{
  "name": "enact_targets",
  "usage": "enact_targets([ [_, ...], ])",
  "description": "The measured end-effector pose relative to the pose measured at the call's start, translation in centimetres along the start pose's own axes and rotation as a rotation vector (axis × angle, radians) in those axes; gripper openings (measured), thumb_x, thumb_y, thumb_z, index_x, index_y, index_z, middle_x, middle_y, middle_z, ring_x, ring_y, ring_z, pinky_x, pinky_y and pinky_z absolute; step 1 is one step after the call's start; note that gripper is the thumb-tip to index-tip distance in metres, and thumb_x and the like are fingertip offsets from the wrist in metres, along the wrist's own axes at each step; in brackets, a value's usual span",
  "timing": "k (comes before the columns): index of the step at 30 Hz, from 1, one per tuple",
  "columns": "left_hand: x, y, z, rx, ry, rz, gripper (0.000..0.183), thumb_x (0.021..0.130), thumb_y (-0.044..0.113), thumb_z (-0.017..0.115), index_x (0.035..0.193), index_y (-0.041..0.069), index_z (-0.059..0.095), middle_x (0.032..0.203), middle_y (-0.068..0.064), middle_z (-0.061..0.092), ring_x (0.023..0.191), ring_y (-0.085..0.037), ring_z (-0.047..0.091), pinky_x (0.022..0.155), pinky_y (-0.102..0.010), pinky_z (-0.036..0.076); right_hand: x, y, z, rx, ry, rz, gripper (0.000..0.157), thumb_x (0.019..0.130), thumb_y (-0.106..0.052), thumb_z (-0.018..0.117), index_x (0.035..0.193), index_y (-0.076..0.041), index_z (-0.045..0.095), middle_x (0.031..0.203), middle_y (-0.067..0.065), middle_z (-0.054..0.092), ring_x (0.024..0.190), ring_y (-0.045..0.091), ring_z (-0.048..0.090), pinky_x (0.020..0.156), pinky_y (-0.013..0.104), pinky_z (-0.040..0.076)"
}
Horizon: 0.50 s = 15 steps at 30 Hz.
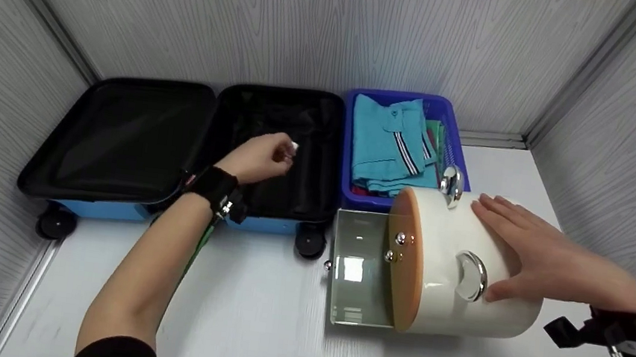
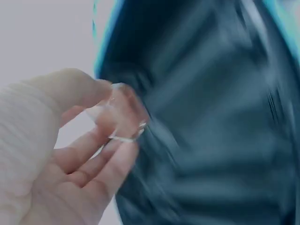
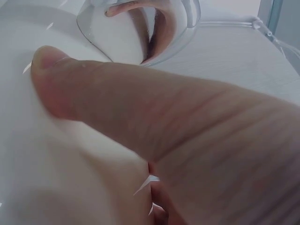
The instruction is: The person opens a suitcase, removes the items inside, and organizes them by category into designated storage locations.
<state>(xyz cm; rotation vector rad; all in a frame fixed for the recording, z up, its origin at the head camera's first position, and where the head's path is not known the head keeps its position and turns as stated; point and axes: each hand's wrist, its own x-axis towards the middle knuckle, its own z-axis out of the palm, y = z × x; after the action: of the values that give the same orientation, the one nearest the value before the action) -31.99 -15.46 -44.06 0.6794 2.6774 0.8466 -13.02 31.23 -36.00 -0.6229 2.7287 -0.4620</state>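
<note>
My left hand (image 1: 260, 158) is over the right half of an open black-lined suitcase (image 1: 307, 189). Between thumb and fingers it pinches a small clear, shiny piece (image 2: 123, 112), blurred in the left wrist view; its exact kind does not show. My right hand (image 1: 550, 261) rests with spread, fairly straight fingers on a cream rounded storage box (image 1: 442, 303). This box has an orange front (image 1: 405, 286), silver knobs and silver handles (image 1: 473, 276). A clear drawer (image 1: 360, 305) stands pulled out from its front. In the right wrist view the thumb (image 3: 56, 89) lies against the glossy cream surface.
Behind the storage box stands a blue basket (image 1: 352, 146) with a folded turquoise garment (image 1: 380, 143) and other cloth. The suitcase's other half (image 1: 129, 137) lies open at the left. Its black wheels (image 1: 310, 241) face the near side. Grey wood-grain walls (image 1: 288, 23) enclose the white table (image 1: 251, 328).
</note>
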Motion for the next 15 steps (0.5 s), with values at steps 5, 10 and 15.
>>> enact_targets([
  [5, -0.8, 6.8, 3.8, 0.073, -0.056, 0.213, 0.026, 0.094, 0.009, 0.07, 0.119, 0.01, 0.062, 0.106, 0.002, 0.067, 0.095, -0.012, 0.063, 0.085, -0.026, 0.054, 0.2, 0.2, 0.0, 0.0, 0.001, -0.004, 0.13, 0.065, -0.053, 0.093, 0.164, -0.01, 0.021, 0.168, 0.016, 0.02, 0.153, 0.043, 0.014, 0.117, 0.065, 0.018],
  [10, -1.9, 10.3, 8.9, 0.272, -0.14, 0.446, 0.01, 0.093, 0.008, 0.07, 0.102, 0.011, 0.069, 0.096, 0.001, 0.069, 0.092, -0.014, 0.064, 0.086, -0.029, 0.052, 0.5, 0.3, 0.0, -0.006, 0.005, -0.003, 0.131, 0.064, -0.053, 0.094, 0.164, -0.009, 0.022, 0.168, 0.015, 0.019, 0.153, 0.042, 0.014, 0.118, 0.065, 0.017],
  [15, -2.6, 10.3, 13.0, 0.441, -0.168, 0.543, 0.008, 0.093, 0.011, 0.07, 0.086, 0.014, 0.066, 0.083, 0.003, 0.065, 0.083, -0.017, 0.062, 0.082, -0.032, 0.05, 1.0, 0.4, 0.1, -0.011, 0.013, -0.03, 0.131, 0.063, -0.055, 0.093, 0.163, -0.008, 0.023, 0.168, 0.016, 0.02, 0.153, 0.043, 0.015, 0.118, 0.064, 0.018],
])
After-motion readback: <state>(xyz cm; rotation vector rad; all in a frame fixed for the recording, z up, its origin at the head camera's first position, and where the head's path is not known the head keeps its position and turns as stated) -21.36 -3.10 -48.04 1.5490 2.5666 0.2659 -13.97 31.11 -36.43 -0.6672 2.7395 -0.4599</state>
